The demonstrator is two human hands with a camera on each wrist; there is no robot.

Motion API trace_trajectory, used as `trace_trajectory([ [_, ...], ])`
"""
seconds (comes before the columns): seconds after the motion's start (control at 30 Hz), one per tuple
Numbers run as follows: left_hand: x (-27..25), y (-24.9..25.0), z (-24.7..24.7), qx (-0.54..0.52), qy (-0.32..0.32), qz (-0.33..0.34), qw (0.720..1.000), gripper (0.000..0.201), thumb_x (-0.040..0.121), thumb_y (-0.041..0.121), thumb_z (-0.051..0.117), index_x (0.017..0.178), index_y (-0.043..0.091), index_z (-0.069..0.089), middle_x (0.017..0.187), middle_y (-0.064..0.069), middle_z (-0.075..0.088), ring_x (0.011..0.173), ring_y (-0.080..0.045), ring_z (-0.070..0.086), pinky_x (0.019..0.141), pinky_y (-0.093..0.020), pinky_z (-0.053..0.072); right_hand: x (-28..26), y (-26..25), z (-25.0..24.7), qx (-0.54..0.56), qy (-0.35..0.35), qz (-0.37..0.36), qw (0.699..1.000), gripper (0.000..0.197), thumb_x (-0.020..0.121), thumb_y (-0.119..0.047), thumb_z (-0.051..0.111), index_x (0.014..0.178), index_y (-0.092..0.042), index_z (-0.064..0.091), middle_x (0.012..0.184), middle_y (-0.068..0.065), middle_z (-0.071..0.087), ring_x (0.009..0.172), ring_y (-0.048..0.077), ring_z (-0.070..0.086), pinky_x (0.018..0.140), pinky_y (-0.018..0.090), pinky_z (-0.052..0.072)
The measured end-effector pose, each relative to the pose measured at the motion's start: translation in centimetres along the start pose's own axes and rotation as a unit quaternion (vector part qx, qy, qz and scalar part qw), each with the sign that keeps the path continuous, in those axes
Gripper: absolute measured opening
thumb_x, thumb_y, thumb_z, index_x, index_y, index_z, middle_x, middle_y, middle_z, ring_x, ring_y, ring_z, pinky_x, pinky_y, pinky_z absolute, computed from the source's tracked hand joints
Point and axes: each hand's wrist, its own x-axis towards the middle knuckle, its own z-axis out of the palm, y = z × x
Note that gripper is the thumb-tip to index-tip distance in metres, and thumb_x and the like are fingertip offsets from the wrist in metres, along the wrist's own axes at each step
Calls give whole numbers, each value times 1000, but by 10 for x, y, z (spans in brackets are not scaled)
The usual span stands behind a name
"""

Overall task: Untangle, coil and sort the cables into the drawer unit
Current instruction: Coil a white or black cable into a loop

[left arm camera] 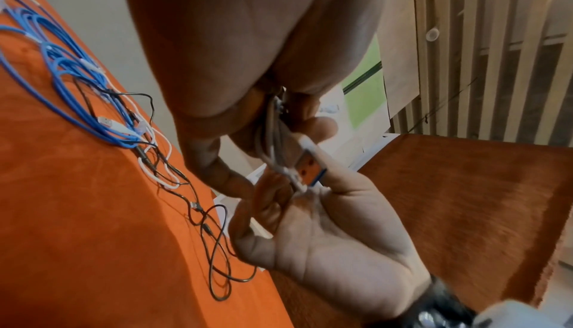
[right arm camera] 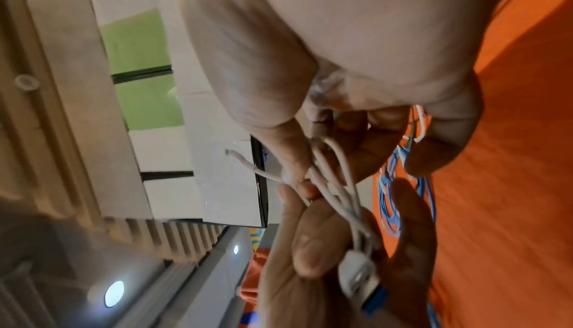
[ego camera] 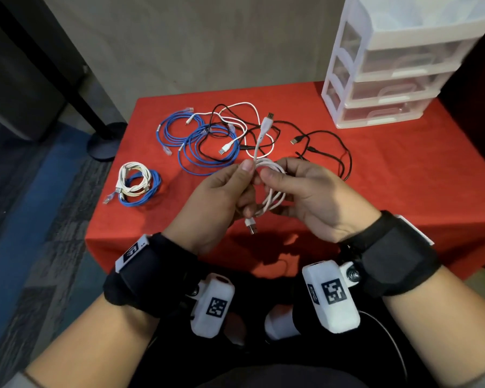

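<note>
At 6 o'clock above the table (ego camera: 403,175), I pinch the white cable (ego camera: 273,191) coil with both hands, left hand (ego camera: 216,200) and right hand (ego camera: 314,197) curled on it. Light, floppy, springy; best gripped across the loops, not the plugs.

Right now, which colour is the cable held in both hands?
White: the cable, held by the left hand and right hand, shows best in the head view.
</note>
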Motion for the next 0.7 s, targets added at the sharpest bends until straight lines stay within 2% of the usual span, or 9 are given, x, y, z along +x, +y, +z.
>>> trace_trajectory([
  [0.07, 2, 1, -4, -7, -1, -13, 1000, 31, 108, 28, 41, 88, 9, 56, 58, 3, 35, 48, -8, 39, 53, -19, 40, -3, 1, 0, 50, -16, -3, 999, 6, 90, -23, 66, 89, -23, 73, 78, -3, 66, 70, 12, 60, 74, 29, 48],
  [0.17, 3, 4, -9, -18, -9, -45, 999, 31, 107, 31, 41, 87, 13, 55, 58, 6, 40, 52, -9, 44, 55, -20, 38, -5, 6, 0, 82, -51, -12, 995, 12, 95, -30, 63, 86, -24, 68, 77, -1, 60, 73, 19, 54, 77, 35, 41],
  [0.23, 2, 6, -11, -35, -21, -78, 996, 30, 107, 33, 41, 87, 15, 54, 59, 7, 43, 55, -9, 48, 56, -21, 41, -2, 7, -1, 45, -42, -13, 998, 24, 98, -42, 57, 89, -20, 59, 71, -1, 50, 76, 27, 42, 76, 38, 34],
  [0.3, 0, 8, -10, -41, -28, -105, 993, 29, 107, 32, 41, 88, 16, 55, 62, 6, 47, 58, -9, 52, 61, -26, 43, -1, 7, 1, -7, -23, -22, 999, 34, 98, -52, 52, 86, -20, 57, 65, -2, 42, 71, 26, 33, 70, 36, 27],
  [0.4, 0, 9, -9, -50, -37, -132, 989, 27, 107, 30, 43, 89, 15, 56, 63, 5, 46, 59, -10, 53, 68, -31, 45, 1, 5, 4, -105, 16, -47, 993, 41, 106, -45, 46, 82, -13, 58, 61, -1, 34, 58, 13, 28, 62, 31, 23],
  [0.47, 1, 12, -11, -72, -65, -150, 984, 24, 104, 32, 44, 93, 14, 55, 64, 5, 41, 60, -11, 53, 73, -34, 45, 2, 2, 5, -162, 30, -64, 984, 43, 108, -41, 44, 79, -13, 57, 63, 2, 34, 54, 10, 28, 58, 28, 25],
  [0.53, -1, 16, -15, -74, -103, -161, 979, 27, 100, 40, 45, 97, 15, 56, 67, 6, 37, 64, -11, 51, 77, -34, 43, 4, 2, 3, -171, 43, -69, 982, 44, 107, -42, 46, 74, -16, 56, 69, 8, 40, 54, 10, 32, 59, 26, 29],
  [0.63, -1, 16, -14, -29, -97, -138, 985, 32, 102, 43, 45, 104, 12, 53, 66, 6, 35, 60, -10, 46, 72, -31, 46, 4, 4, 3, -146, 34, -66, 987, 42, 106, -42, 49, 75, -14, 58, 79, 10, 45, 55, 9, 34, 59, 22, 31],
  [0.7, 1, 13, -10, 15, -55, -118, 991, 32, 106, 40, 42, 93, 14, 55, 62, 6, 33, 54, -9, 40, 60, -24, 43, 4, 8, 3, -165, 14, -83, 983, 42, 106, -41, 48, 80, -10, 58, 72, 11, 43, 57, 12, 34, 61, 28, 30],
])
